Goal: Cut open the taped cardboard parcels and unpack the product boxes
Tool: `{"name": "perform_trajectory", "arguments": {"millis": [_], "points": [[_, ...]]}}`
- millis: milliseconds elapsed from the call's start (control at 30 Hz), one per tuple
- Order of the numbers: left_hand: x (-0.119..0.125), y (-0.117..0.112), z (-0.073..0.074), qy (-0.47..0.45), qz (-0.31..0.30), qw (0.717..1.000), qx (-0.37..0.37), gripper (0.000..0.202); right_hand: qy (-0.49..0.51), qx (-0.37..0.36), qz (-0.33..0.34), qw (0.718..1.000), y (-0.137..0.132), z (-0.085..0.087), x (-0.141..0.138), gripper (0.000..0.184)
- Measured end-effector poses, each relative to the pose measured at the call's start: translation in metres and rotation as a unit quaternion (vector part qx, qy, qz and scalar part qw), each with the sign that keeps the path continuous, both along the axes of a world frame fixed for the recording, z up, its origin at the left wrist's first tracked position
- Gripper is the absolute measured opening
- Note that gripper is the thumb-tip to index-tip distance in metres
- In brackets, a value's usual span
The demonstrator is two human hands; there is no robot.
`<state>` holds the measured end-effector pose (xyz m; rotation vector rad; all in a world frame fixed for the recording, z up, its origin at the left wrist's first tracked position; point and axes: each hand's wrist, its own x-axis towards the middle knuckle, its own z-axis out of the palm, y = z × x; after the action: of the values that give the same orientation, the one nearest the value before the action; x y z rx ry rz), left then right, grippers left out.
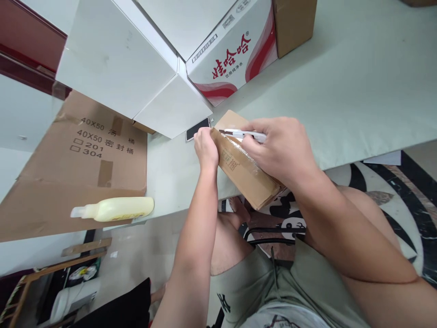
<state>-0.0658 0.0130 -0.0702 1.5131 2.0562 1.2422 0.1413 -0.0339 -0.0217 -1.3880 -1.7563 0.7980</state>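
A small brown cardboard box (243,178) is tilted at the table's near edge, with clear tape along its upper edge and printed text on one side. My left hand (205,146) grips its left end; some of the fingers are hidden behind it. In my right hand (280,145) is a white box cutter (255,135), held over the box with its tip pointing left. The tip lies near the taped seam close to my left hand; whether it touches the tape I cannot tell.
Beyond the box, a white-and-red water carton (235,68) stands beside white boxes (119,54) and a brown carton (295,25). A phone (198,129) lies partly under a white box. To the left are a large brown carton (112,109) and a pale yellow bottle (124,208).
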Motion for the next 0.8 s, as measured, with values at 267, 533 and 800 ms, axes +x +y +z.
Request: {"name": "perform_trajectory", "arguments": {"millis": [267, 533, 800], "points": [[0.016, -0.006, 0.010, 0.015, 0.035, 0.999, -0.025, 0.021, -0.005, -0.017, -0.024, 1.000, -0.004, 0.001, 0.007, 0.026], [0.017, -0.002, 0.009, 0.028, 0.025, 0.999, -0.027, 0.009, -0.033, -0.001, -0.044, 0.998, -0.011, 0.003, 0.009, 0.024], [0.017, -0.003, 0.010, 0.035, 0.007, 0.999, -0.033, 0.019, -0.040, 0.001, -0.035, 0.999, -0.013, -0.001, 0.009, 0.023]]}}
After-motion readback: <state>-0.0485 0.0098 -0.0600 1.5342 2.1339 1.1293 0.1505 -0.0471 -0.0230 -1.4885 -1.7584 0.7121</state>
